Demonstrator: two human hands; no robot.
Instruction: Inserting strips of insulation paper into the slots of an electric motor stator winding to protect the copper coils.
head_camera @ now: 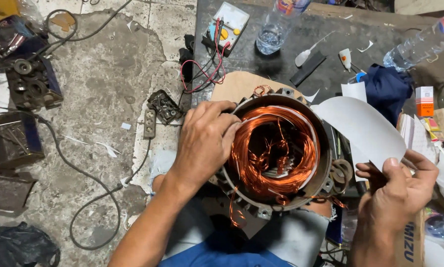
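A round metal motor stator (pixel 325 185) with shiny copper windings (pixel 274 148) rests on my lap. My left hand (pixel 204 141) lies on its left rim, fingers curled over the edge and touching the copper coil. Off to the right of the stator, my right hand (pixel 397 185) pinches the lower corner of a curved white sheet of insulating paper (pixel 362 123) between thumb and fingers. The sheet arches up and left toward the stator's right rim.
A dark workbench (pixel 286 62) behind holds a multimeter (pixel 227 22) with red and black leads, two clear plastic bottles (pixel 276 27), a blue cloth (pixel 387 89) and small boxes (pixel 424 101). Metal parts (pixel 31 81) and cables (pixel 91 180) litter the concrete floor at left.
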